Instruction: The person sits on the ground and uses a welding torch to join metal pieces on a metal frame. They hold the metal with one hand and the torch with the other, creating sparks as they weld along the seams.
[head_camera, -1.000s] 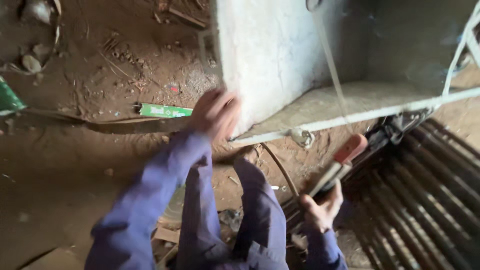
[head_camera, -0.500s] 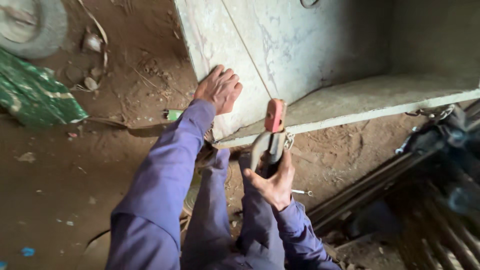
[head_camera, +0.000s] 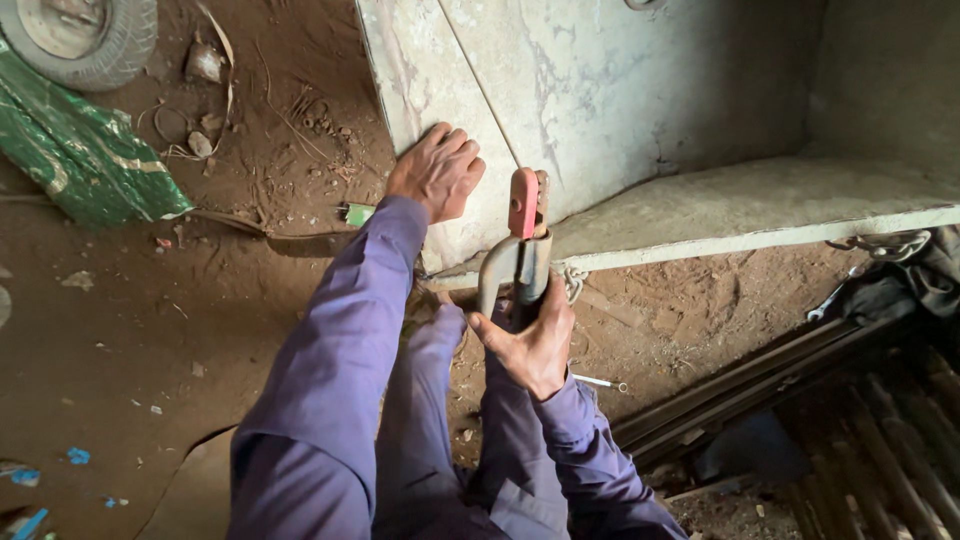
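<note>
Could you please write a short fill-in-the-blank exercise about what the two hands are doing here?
1. The left hand lies flat against the pale ____ panel.
2. The right hand holds a clamp tool whose upper handle is ____.
3. Both sleeves are ____ in colour.
4. A ____ lies in the top left corner.

Missing words: metal; red; purple; tyre

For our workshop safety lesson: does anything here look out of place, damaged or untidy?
Yes. A crumpled green sheet and scattered debris lie on the dirt floor. The pale metal panel under the left hand looks stained. The right hand grips a red-tipped clamp tool.
</note>
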